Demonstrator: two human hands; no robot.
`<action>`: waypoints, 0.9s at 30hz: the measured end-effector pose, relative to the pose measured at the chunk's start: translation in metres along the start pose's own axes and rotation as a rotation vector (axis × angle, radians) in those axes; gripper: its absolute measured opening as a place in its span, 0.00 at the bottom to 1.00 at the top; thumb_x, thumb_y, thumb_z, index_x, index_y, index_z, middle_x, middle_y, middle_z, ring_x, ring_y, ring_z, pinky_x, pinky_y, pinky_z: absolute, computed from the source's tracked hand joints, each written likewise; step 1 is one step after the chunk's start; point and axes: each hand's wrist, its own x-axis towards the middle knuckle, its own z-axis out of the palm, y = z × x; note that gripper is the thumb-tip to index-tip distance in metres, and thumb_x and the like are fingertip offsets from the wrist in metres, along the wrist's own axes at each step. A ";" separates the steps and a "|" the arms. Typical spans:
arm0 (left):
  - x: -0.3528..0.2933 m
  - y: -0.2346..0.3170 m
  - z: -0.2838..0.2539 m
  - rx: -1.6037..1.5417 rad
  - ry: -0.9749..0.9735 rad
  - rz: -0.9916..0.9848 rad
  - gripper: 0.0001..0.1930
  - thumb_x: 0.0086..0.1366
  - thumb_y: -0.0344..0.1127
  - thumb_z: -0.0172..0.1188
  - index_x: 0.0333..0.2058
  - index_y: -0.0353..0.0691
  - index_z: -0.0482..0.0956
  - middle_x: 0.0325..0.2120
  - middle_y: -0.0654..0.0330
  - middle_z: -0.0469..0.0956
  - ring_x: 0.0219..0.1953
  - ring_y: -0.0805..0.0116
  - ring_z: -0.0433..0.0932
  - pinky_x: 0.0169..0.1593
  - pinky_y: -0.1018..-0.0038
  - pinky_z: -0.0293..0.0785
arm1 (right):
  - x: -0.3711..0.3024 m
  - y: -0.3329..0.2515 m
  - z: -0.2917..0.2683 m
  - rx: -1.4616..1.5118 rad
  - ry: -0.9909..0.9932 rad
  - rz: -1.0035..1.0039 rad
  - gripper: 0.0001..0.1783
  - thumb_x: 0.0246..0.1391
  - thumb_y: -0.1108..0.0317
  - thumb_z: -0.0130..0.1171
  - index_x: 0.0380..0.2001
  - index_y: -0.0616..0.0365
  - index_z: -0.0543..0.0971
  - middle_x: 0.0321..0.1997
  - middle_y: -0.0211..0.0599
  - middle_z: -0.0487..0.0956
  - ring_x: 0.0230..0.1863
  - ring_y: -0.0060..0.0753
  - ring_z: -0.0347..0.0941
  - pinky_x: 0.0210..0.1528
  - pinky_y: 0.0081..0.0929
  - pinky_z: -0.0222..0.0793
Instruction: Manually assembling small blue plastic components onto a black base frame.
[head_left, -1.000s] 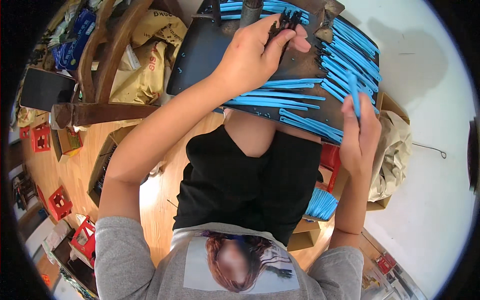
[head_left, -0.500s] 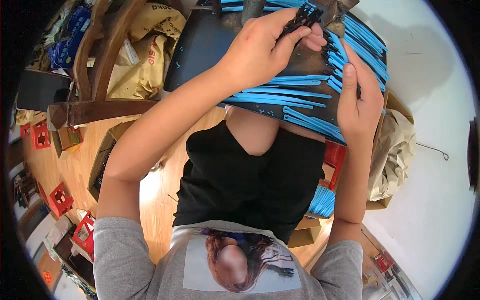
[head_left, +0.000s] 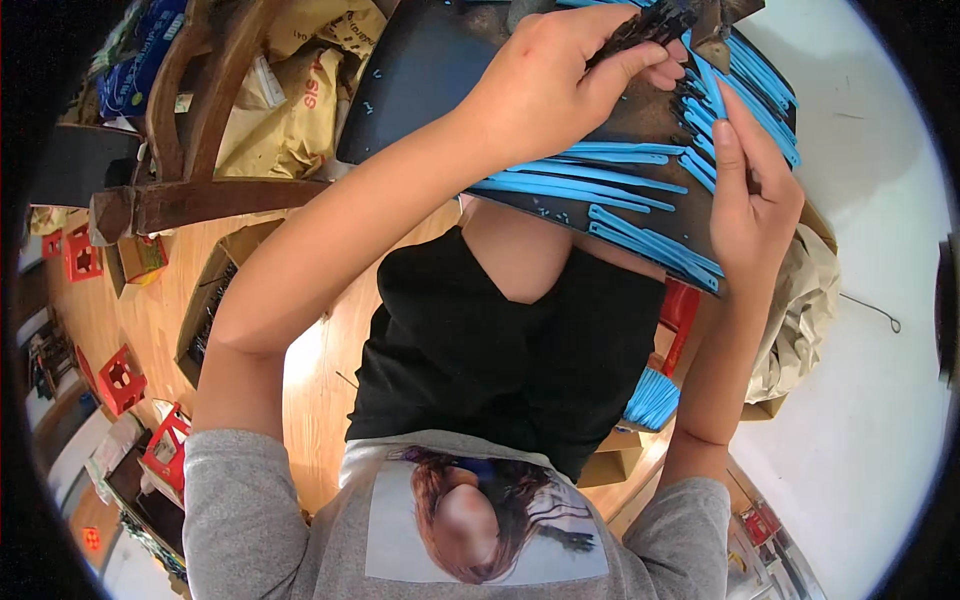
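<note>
Two hands up on the dark board (head_left: 430, 70) across your lap: your left hand (head_left: 560, 85) is curled tight, pinching a small bunch of black strips (head_left: 645, 22) between thumb and fingers near the board's far edge. Your right hand (head_left: 750, 195) lies flat and open, fingertips touching the blue plastic strips (head_left: 610, 180) fanned over the board's right side. Farther left, a wooden chair (head_left: 170, 130) holds brown paper bags (head_left: 275, 110); red crates (head_left: 120, 378) sit on the wood floor.
</note>
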 end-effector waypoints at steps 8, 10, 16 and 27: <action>-0.001 -0.005 0.003 0.002 0.051 0.045 0.05 0.63 0.24 0.48 0.33 0.28 0.72 0.28 0.51 0.78 0.33 0.66 0.79 0.37 0.76 0.73 | 0.001 -0.004 -0.006 -0.031 0.001 -0.027 0.12 0.55 0.72 0.52 0.43 0.57 0.78 0.30 0.39 0.78 0.29 0.23 0.70 0.37 0.19 0.65; -0.002 -0.007 0.003 -0.069 0.089 -0.009 0.05 0.63 0.25 0.49 0.32 0.28 0.72 0.27 0.52 0.78 0.32 0.66 0.80 0.36 0.76 0.74 | 0.004 -0.012 -0.009 -0.088 -0.061 0.065 0.12 0.54 0.72 0.53 0.42 0.57 0.78 0.30 0.39 0.78 0.29 0.24 0.70 0.37 0.19 0.65; 0.004 0.005 0.001 -0.209 0.182 -0.038 0.06 0.63 0.26 0.50 0.28 0.29 0.71 0.21 0.55 0.76 0.25 0.69 0.76 0.30 0.78 0.71 | 0.001 -0.009 -0.008 -0.064 -0.030 0.027 0.12 0.54 0.72 0.54 0.42 0.57 0.78 0.28 0.38 0.78 0.29 0.24 0.70 0.36 0.20 0.65; 0.000 0.015 -0.010 -0.177 0.121 -0.378 0.12 0.63 0.29 0.54 0.21 0.32 0.68 0.13 0.61 0.64 0.18 0.79 0.58 0.22 0.79 0.57 | -0.005 -0.015 0.028 0.082 0.073 0.076 0.11 0.52 0.70 0.56 0.40 0.54 0.79 0.29 0.37 0.77 0.30 0.32 0.72 0.34 0.25 0.67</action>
